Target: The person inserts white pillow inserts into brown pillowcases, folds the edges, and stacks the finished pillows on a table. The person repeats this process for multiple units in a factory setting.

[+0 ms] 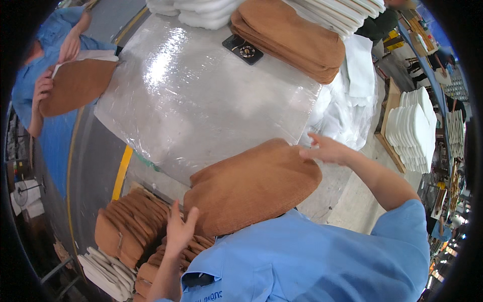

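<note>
A large brown fabric pad, long and rounded at its right end, lies at the near edge of the plastic-covered table, close against my body. My left hand is at the pad's left end, its thumb and fingers spread apart. At the pad's far right corner is my right hand, slightly blurred. Its index finger points out and the other fingertips meet the edge; no firm grip shows. Below my left hand, several brown pads stand packed in rows.
Stacked brown pads lie at the table's far side, beside a small black tray. White pads are piled behind, and more stand on a wooden pallet at right. A co-worker's hands hold another brown pad at left.
</note>
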Motion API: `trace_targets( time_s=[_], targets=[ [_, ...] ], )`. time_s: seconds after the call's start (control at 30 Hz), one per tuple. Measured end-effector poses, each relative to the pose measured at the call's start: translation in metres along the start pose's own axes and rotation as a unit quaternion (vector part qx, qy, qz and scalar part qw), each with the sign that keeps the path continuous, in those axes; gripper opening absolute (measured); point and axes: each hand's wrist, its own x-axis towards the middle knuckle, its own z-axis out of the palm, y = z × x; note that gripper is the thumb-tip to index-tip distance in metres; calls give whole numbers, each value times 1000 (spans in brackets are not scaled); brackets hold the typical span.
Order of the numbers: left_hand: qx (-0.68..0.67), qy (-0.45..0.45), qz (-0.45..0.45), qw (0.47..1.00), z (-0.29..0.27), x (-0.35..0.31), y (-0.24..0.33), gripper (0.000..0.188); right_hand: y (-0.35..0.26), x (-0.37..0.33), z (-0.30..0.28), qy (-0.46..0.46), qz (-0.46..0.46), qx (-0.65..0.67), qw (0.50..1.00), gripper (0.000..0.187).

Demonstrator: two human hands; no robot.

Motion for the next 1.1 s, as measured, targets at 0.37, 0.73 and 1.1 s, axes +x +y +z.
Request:
trace_targets(
  time_s=[0.37,0.73,1.1],
  targets=[
    [-51,-97,-132,985,34,24,0,102,-1,38,60,-3,99,-84,992,124],
    [-126,-126,-145,973,40,81,-1,56,9,102,56,-65,131,69,987,72],
    [-101,-182,-247,946,37,129,-6,63,2,120,52,-62,210,158,963,52]
  ],
)
